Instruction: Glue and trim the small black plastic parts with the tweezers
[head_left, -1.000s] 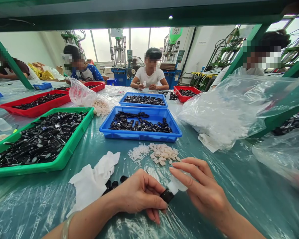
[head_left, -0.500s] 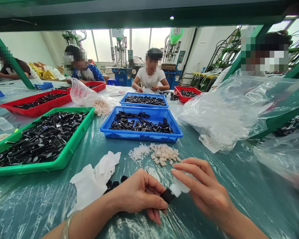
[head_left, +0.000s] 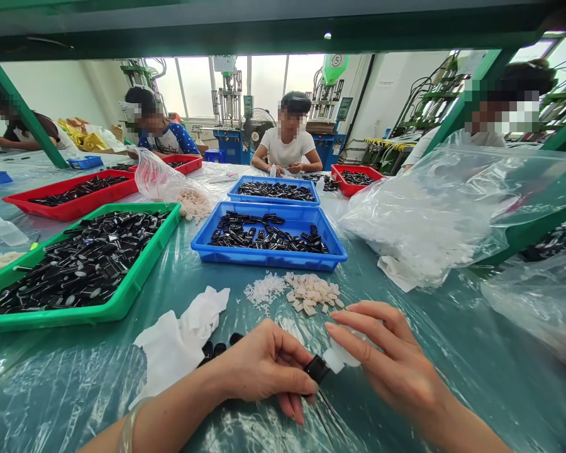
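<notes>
Left hand (head_left: 264, 371) pinching a small black part (head_left: 317, 369), held steady low over the desk (head_left: 405, 327). Right hand (head_left: 396, 371) clamped on a little white bottle (head_left: 340, 356), tip against the part. Blue tray (head_left: 268, 257) at 12 o'clock, white cloth (head_left: 179, 340) at 9.

Two trays of small parts (head_left: 268, 238) are set one behind the other at the middle of the table (head_left: 405, 327), with a larger tray (head_left: 78, 264) to their left and a heap of bags (head_left: 434, 214) to their right. Before the nearer tray, two small piles of pieces (head_left: 295, 291) are laid side by side. A crumpled cloth (head_left: 179, 340) is placed left of the piles, with a few loose parts (head_left: 219, 347) just beside it.
</notes>
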Motion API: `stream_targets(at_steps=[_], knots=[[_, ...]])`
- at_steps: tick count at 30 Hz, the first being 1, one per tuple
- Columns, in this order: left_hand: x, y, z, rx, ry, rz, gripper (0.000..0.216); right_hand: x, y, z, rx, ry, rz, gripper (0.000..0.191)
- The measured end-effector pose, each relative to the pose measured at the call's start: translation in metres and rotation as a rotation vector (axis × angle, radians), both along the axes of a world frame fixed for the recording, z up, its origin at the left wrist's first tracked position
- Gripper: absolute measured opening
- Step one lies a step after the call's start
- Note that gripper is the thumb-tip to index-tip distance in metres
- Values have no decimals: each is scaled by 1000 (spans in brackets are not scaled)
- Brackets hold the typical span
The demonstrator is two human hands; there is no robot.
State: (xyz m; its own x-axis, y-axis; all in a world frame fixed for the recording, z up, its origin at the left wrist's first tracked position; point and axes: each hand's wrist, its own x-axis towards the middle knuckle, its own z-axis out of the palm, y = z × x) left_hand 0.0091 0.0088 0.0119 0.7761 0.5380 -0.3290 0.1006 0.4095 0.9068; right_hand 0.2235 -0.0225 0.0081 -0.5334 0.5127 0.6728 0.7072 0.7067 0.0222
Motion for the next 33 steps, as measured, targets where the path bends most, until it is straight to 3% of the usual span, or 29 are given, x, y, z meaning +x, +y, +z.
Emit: stream_targets(at_steps=[17,24,33], knots=[[1,-1,-5,-14,-30,-10,12,-12,1,5,104,8,-69,31],[1,-2,-3,-24,-22,-20,11,-14,1,9,87,37,-64,37],[1,-3,1,-46,-30,-21,7,-7,5,-3,-25,112,19,44]])
